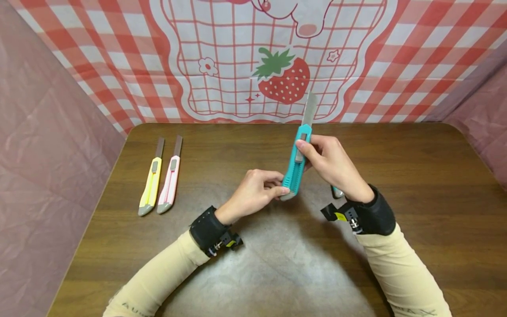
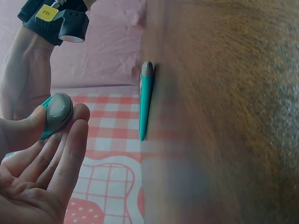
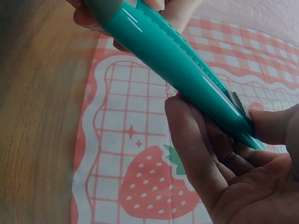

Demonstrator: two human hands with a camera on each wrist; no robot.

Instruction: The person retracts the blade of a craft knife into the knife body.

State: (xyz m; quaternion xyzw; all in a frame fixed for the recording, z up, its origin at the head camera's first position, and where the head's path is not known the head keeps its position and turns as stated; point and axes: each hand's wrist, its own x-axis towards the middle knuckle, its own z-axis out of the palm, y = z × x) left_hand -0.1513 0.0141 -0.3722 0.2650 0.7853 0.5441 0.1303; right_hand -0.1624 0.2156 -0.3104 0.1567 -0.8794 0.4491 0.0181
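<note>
A teal box cutter (image 1: 294,172) is held up over the table between both hands, its long grey blade (image 1: 310,109) slid out and pointing up toward the backdrop. My left hand (image 1: 253,193) pinches the grey end cap (image 2: 59,112) between thumb and fingers. Higher on the body, my right hand (image 1: 336,165) grips the cutter, with the thumb at the grey slider (image 3: 239,103) and the fingers behind the handle. A second teal cutter (image 2: 146,100) lies on the table; in the head view the right hand and wrist mostly cover it.
On the table's left side lie a yellow box cutter (image 1: 151,187) and a pink box cutter (image 1: 169,185), side by side, blades out and pointing away. Behind the brown wooden table (image 1: 428,189) hangs a red-and-white checked cloth (image 1: 222,97) with a strawberry print.
</note>
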